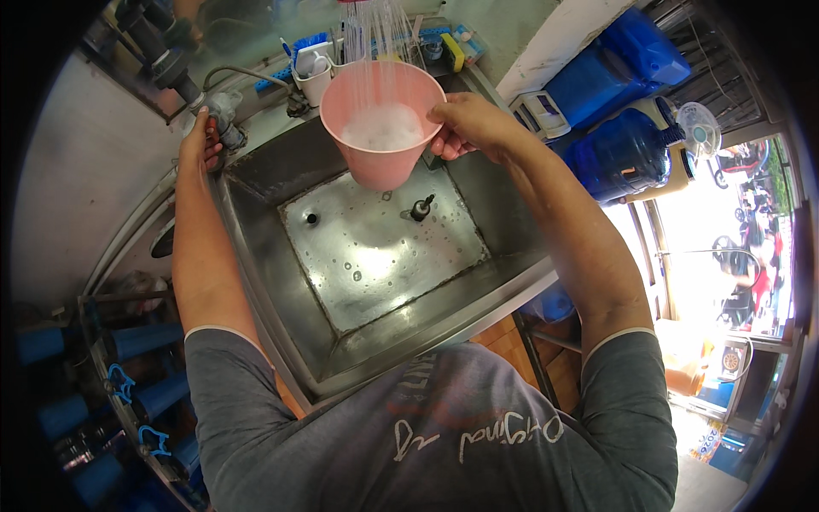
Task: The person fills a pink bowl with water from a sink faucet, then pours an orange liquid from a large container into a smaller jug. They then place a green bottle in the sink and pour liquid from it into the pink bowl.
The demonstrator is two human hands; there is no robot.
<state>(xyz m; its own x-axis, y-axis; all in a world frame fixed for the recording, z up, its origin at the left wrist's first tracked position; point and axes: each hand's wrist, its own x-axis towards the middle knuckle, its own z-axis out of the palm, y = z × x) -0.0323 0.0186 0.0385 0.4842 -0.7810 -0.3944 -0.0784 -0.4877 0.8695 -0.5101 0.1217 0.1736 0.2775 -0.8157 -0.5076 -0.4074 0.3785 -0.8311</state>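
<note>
Filling or rinsing under running water seems to be the step in hand: the pink bucket (384, 164) is held over the far part of the metal sink (384, 311), with streams of water (374, 34) falling into it from the far side. The right hand (469, 126) is clamped on the bucket's right side, thumb at the rim and fingers beneath. The left hand (201, 143), at the far left, has its fingers curled around the tap (227, 130) (partly wrapped in clear plastic, it seems). Inside the bucket lies white foam (381, 128); how deep the water stands under it, I cannot tell. The next move probably calls for turning the tap while the right hand keeps the bucket level against its growing weight. Beyond the sink, a white cup (315, 85) holds brushes; to the right stands a large blue water bottle (616, 160), contents unclear.
</note>
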